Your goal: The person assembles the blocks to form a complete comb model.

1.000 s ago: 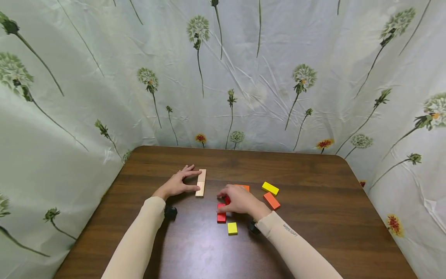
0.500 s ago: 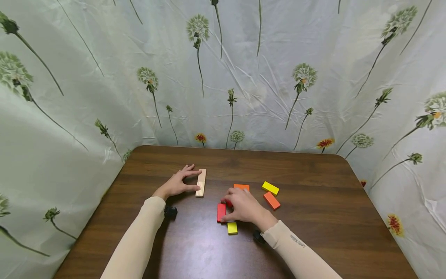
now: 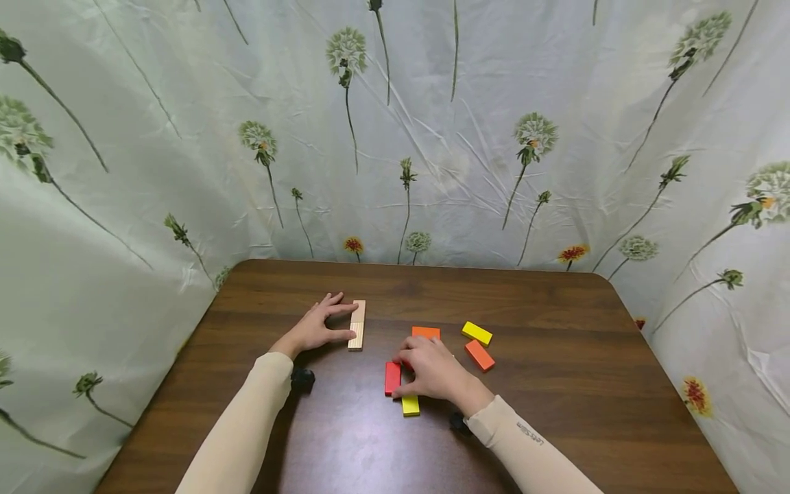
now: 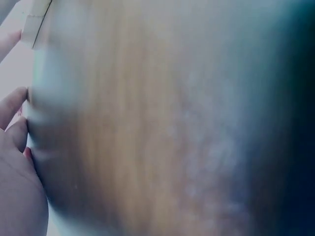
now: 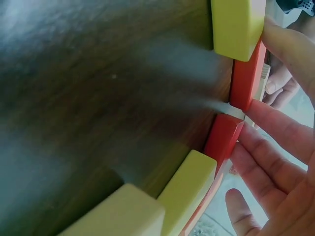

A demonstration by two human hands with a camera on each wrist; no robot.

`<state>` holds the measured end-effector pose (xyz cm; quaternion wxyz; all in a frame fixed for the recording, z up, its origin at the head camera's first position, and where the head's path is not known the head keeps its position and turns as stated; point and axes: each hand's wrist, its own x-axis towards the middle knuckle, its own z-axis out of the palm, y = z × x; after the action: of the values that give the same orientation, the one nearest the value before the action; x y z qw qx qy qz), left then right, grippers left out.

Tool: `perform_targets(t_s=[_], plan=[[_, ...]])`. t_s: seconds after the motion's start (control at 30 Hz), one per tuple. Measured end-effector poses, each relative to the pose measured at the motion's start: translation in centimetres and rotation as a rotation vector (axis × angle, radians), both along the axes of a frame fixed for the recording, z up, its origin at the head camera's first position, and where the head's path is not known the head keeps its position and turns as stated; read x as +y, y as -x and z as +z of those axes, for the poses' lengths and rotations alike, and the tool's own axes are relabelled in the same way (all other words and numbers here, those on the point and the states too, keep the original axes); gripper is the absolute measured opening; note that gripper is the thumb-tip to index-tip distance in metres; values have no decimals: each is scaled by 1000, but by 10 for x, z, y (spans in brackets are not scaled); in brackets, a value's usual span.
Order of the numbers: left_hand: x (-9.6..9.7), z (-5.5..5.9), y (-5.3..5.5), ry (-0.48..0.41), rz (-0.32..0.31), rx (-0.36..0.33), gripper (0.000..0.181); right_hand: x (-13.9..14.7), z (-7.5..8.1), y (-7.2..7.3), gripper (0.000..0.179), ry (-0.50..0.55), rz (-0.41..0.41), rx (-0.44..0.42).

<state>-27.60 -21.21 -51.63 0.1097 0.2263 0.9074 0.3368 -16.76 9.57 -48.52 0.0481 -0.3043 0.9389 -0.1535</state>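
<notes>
Lane between pale blocks [image 3: 358,324] and red block [image 3: 392,378], orange block [image 3: 426,332] obstructing beyond right hand [image 3: 435,370]

Your blocks are solid red [image 3: 392,379], yellow [image 3: 477,333] and orange [image 3: 479,356]; you've also got pale bare wood blocks [image 3: 358,315], fine stripes on the nearer one; your worktop [image 3: 543,446] is dark brown with streaky wood grain; your sleeves [image 3: 237,432] are plain cream, dark lettering [image 3: 529,433] on the right; the cloth [image 3: 457,178] facing you is pale grey-white, printed with green dandelion heads, long stems, some red-and-yellow flowers.
</notes>
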Motion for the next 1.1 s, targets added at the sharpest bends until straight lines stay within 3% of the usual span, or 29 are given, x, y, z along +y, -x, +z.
perform_targets(t_s=[0.5,1.1], plan=[[17,5,-15,29,-34,34,70,17,0,-9,58,-22,-21,40],[13,-5,-14,-19,-24,27,68,20,2,-8,51,0,-45,6]])
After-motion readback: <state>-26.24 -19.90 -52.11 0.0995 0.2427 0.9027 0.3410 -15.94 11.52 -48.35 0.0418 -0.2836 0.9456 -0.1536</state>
